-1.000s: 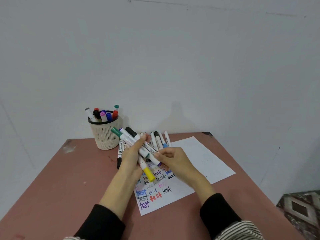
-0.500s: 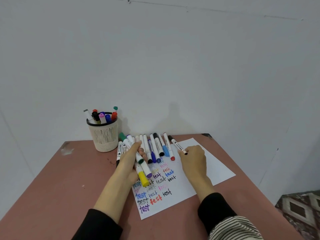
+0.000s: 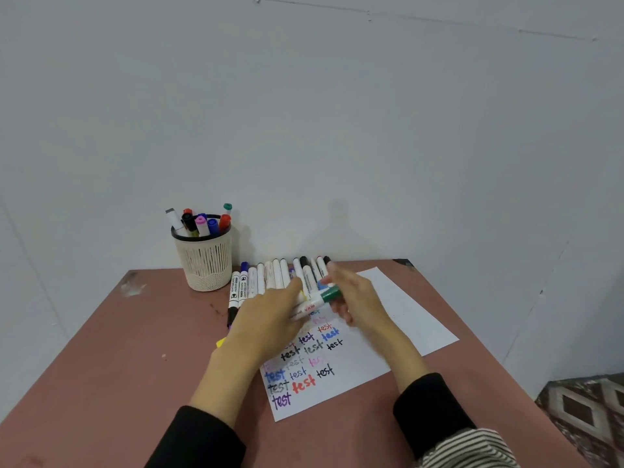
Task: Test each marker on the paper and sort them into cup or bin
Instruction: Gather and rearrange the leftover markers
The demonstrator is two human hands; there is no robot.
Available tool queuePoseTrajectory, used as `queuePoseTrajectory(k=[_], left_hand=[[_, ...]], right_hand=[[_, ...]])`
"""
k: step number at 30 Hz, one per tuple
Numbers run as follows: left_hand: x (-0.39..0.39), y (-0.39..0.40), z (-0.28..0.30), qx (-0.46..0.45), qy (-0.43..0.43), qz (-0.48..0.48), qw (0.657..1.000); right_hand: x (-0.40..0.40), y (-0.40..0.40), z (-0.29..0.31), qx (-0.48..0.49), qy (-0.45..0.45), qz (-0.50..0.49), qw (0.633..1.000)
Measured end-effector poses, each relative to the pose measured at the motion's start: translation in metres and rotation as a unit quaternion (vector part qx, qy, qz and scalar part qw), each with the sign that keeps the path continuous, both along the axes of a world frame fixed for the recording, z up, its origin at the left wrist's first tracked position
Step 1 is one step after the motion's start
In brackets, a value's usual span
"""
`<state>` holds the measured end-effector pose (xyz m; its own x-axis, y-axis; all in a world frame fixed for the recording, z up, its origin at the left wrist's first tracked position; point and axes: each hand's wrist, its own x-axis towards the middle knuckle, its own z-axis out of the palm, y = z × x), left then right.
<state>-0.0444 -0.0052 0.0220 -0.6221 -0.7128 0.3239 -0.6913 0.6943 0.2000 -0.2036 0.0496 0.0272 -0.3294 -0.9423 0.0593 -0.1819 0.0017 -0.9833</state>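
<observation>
One cup [image 3: 204,265], cream, slotted, black-rimmed, standing at the far left of the table [image 3: 111,359] close to the wall; it holds seven or so markers upright, caps showing grey, black, red, pink, blue and green, exact count uncertain where they overlap. One row of loose markers [image 3: 273,276] lying side by side along the table's far edge, from just right of the cup to the paper's top; about a dozen ends visible, the nearer ends hidden behind the hands. One green-capped marker [image 3: 320,297], held between both hands above the paper: left hand [image 3: 266,319] grips the white barrel together with further markers, a yellow cap [image 3: 221,342] poking out at its heel; right hand [image 3: 354,298] has fingers curled round the green cap. One sheet of paper [image 3: 398,319], white, angled, its lower left covered in about fifteen coloured "test" words, its right half blank. Open table surface lies left and in front of the hands; right of the paper the table edge is near. No bin in view.
</observation>
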Motion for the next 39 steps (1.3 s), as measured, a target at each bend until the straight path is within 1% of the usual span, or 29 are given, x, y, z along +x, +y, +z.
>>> queuePoseTrajectory(k=[1,2,4,9,11,13,15,17,19,21,23,25,27,29,31,33,36,39], left_hand=[[-0.001,0.002,0.0,0.0,-0.005,-0.008,1.0],[-0.001,0.003,0.001,0.0,-0.012,-0.013,1.0],[-0.001,0.005,0.003,0.012,-0.021,-0.018,1.0],[-0.001,0.005,0.004,0.077,0.006,-0.041,0.996],[0.002,0.001,0.005,0.119,0.031,-0.032,0.992],[0.009,-0.003,0.004,0.163,0.075,-0.02,0.984],[0.016,-0.007,0.006,0.168,0.146,0.013,0.975],[0.021,-0.012,0.008,0.168,0.239,0.054,0.955],[0.022,-0.016,0.01,0.199,0.32,0.083,0.923],[0.02,-0.019,0.009,0.258,0.379,0.097,0.884],[0.018,-0.02,0.007,0.308,0.417,0.097,0.849],[0.018,-0.021,0.006,0.333,0.429,0.099,0.834],[0.019,-0.021,0.006,0.348,0.437,0.1,0.823],[0.02,-0.022,0.006,0.355,0.448,0.106,0.814],[0.019,-0.024,0.006,0.36,0.459,0.119,0.803],[0.017,-0.027,0.006,0.386,0.485,0.134,0.774],[0.011,-0.032,0.01,0.438,0.534,0.152,0.708],[0.008,-0.036,0.012,0.459,0.555,0.167,0.673]], right_hand=[[0.003,0.0,-0.002,0.001,0.03,0.018,0.999],[0.005,0.0,-0.004,0.0,0.035,0.027,0.999],[0.006,0.001,-0.004,-0.001,0.016,0.02,1.0],[0.0,0.001,0.0,0.005,-0.047,0.006,0.999],[-0.005,0.003,0.0,0.004,-0.066,-0.005,0.998],[-0.015,0.003,0.0,-0.007,-0.08,-0.035,0.996],[-0.027,0.004,0.001,-0.036,-0.097,-0.108,0.989],[-0.039,0.004,-0.001,-0.073,-0.078,-0.223,0.969],[-0.046,0.003,-0.005,-0.099,-0.035,-0.329,0.939],[-0.047,0.001,-0.011,-0.118,-0.013,-0.388,0.914],[-0.047,-0.002,-0.018,-0.118,0.01,-0.407,0.906],[-0.046,-0.005,-0.025,-0.092,0.049,-0.39,0.915],[-0.043,-0.007,-0.029,-0.059,0.085,-0.341,0.934],[-0.038,-0.007,-0.027,-0.025,0.103,-0.283,0.953],[-0.035,-0.006,-0.025,0.009,0.119,-0.239,0.964],[-0.035,-0.005,-0.023,0.038,0.135,-0.214,0.967],[-0.036,-0.004,-0.021,0.06,0.144,-0.192,0.969],[-0.037,-0.001,-0.02,0.08,0.179,-0.17,0.966]])
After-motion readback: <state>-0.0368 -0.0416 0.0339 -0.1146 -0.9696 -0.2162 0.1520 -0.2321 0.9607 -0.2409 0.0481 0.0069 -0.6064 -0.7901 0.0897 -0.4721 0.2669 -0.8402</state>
